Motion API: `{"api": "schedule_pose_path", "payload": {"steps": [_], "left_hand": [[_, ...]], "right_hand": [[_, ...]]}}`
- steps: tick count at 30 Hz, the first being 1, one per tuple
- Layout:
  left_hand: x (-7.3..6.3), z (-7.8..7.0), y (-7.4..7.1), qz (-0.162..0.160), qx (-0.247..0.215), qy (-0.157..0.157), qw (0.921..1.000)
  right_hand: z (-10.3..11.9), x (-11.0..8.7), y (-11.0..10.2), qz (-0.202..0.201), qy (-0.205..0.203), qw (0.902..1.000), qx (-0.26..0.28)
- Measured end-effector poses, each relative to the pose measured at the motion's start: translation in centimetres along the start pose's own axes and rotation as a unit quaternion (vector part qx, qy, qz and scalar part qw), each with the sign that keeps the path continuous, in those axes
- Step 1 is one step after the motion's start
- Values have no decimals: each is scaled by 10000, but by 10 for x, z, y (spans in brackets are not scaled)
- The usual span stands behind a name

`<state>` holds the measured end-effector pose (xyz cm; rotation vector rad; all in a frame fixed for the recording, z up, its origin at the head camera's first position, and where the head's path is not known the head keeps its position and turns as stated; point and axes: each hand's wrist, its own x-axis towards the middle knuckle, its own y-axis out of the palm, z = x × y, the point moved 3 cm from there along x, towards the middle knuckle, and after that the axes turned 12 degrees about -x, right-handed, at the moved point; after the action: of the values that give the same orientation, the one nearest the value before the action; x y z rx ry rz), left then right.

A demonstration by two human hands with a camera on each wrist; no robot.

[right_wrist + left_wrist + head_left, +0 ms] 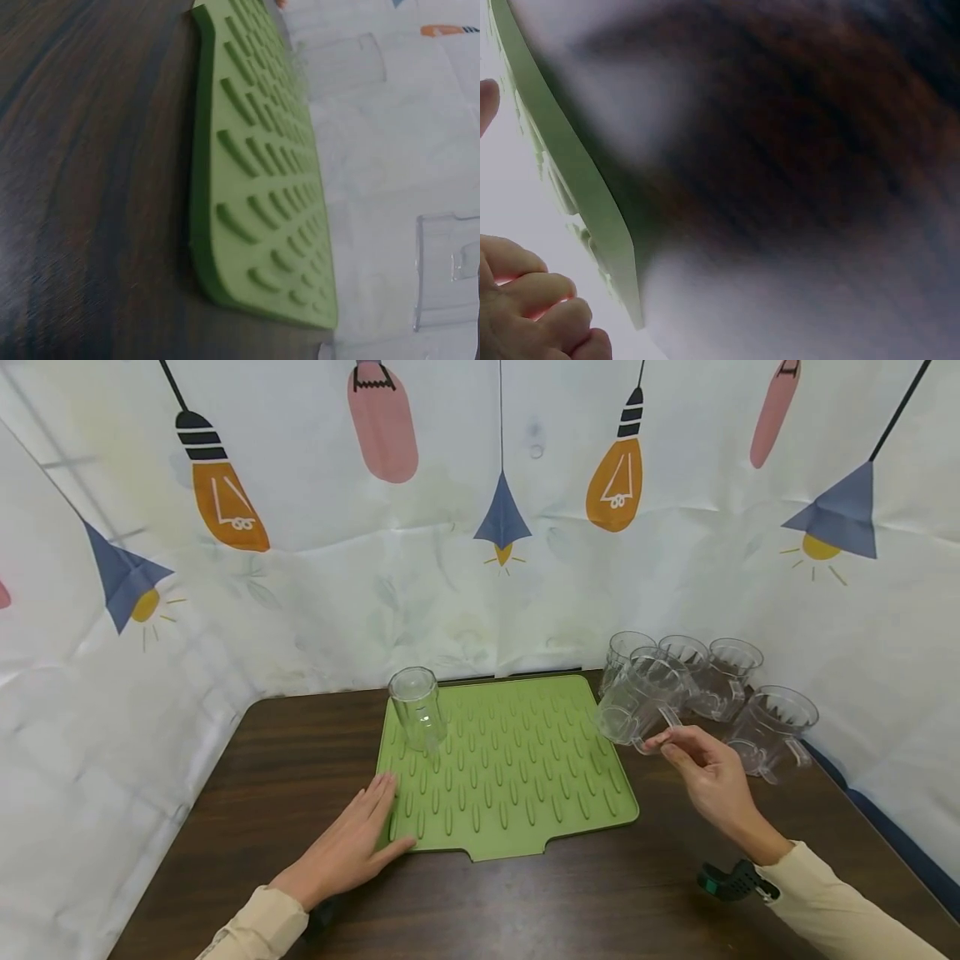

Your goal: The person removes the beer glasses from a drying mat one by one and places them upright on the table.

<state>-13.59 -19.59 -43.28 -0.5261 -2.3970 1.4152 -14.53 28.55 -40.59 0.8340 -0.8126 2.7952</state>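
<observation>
My right hand [708, 768] pinches the handle of a clear glass mug [626, 706], which is tilted beside the right edge of the green ridged drying mat [517, 835]. Part of this mug [442, 285] shows at the right border of the right wrist view. On the mat's left edge rests my left hand [348, 839], its fingers stretched out flat and the thumb along the front corner. In the left wrist view, fingers [536, 296] appear beside the mat's rim [592, 180]. Another clear mug [417, 710] stands at the mat's back left.
Several more clear mugs cluster at the right back of the dark wooden table [570, 902], including a mug [772, 727] just behind my right hand. A white curtain [450, 602] printed with lamps hangs along the table's back and sides.
</observation>
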Motion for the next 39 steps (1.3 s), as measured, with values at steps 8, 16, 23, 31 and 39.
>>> {"api": "schedule_pose_path", "payload": {"steps": [8,16,23,31,39], "left_hand": [[-3,6,1,268,-211,-291,9990],[-3,11,1,461,-290,-492,9973],[-3,11,1,496,-224,-479,9974],[-2,9,1,536,-151,-428,9975],[-1,8,1,633,-128,-449,9969]], "right_hand": [[-18,-14,-9,59,249,9985,-489],[-34,-21,-17,64,397,9967,-703],[-46,-27,-25,-37,525,9939,-971],[-59,-34,-36,-52,625,9885,-1375],[-69,-38,-48,-184,579,9876,-1450]]}}
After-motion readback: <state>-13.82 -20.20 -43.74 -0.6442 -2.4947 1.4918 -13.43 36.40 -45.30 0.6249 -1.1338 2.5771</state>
